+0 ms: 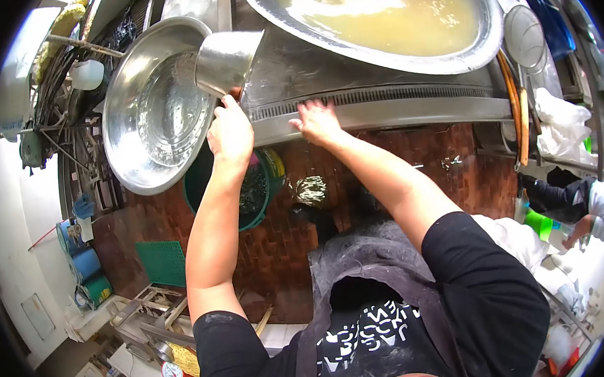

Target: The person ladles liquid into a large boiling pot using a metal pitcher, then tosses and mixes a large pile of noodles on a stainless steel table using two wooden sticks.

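Observation:
My left hand (231,132) is closed around the handle of a metal dipper (226,62), at the right rim of a wide metal basin (125,141). The dipper is tilted, and its inside is hidden from me. Shiny reflections fill the basin, and I cannot tell how much liquid is in it. My right hand (317,123) holds nothing. Its fingers are spread at the slotted gutter (380,97) along the front of the steel counter. Beyond that gutter sits a large round pan (478,56) with cloudy yellowish liquid.
Below the basin a green bucket (270,180) stands on the wet brown tiled floor (398,164). A mesh strainer (524,36) and long wooden handles (513,97) are right of the pan. A green mat (161,263) lies lower left. Another person (597,203) is at the far right.

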Demonstrator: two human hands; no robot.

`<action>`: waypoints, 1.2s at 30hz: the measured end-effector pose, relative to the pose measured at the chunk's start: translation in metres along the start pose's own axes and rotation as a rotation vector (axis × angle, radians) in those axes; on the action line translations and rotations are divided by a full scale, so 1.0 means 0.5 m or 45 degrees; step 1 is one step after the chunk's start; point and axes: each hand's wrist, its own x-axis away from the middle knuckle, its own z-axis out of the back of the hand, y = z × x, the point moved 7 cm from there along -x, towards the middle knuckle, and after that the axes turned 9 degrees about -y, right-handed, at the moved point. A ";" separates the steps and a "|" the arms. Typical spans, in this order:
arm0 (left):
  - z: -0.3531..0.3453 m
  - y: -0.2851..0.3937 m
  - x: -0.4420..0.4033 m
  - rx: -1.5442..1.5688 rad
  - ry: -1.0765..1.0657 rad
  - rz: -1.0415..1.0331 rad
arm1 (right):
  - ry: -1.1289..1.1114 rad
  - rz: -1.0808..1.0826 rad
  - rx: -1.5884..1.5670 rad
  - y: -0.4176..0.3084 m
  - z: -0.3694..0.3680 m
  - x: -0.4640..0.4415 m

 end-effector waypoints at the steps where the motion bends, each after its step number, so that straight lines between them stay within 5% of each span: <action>1: 0.011 -0.022 0.000 0.016 0.046 0.011 | 0.019 0.065 0.018 -0.037 -0.001 -0.009; 7: 0.053 -0.266 0.134 0.476 0.251 0.240 | 0.106 0.022 -0.062 -0.068 0.001 -0.036; 9: 0.009 -0.372 0.233 0.865 0.221 0.499 | 0.051 -0.018 -0.079 -0.064 -0.007 -0.032; 11: -0.053 -0.476 0.358 0.775 0.419 0.586 | 0.243 -0.003 -0.039 -0.058 -0.006 -0.028; 14: -0.200 -0.618 0.544 0.806 0.393 0.883 | 0.147 -0.008 -0.038 -0.060 -0.001 -0.034; 17: -0.370 -0.698 0.654 0.612 0.168 1.104 | 0.146 -0.032 0.030 -0.063 -0.009 -0.040; 19: -0.486 -0.705 0.661 1.056 -0.184 1.474 | 0.125 -0.063 0.076 -0.067 -0.009 -0.042; 20: -0.526 -0.690 0.642 1.307 -0.095 1.444 | 0.110 -0.083 0.124 -0.065 -0.012 -0.044; 23: -0.800 -0.710 0.561 1.484 -0.410 1.248 | 0.122 -0.111 0.199 -0.061 -0.021 -0.046; 26: -0.778 -0.602 0.369 0.975 -0.690 0.969 | 0.226 -0.079 0.294 -0.056 -0.033 -0.044; 28: -0.962 -0.590 0.290 0.833 -0.648 0.621 | 0.192 -0.010 0.239 -0.073 -0.032 -0.054; 29: -1.027 -0.586 0.259 0.861 -0.760 0.799 | 0.203 0.010 0.293 -0.082 -0.025 -0.054; 34: -1.136 -0.528 0.131 0.798 -0.852 0.722 | 0.186 0.029 0.285 -0.087 -0.031 -0.063; 36: -1.193 -0.513 0.103 0.448 -1.049 0.425 | 0.177 0.031 0.269 -0.084 -0.033 -0.064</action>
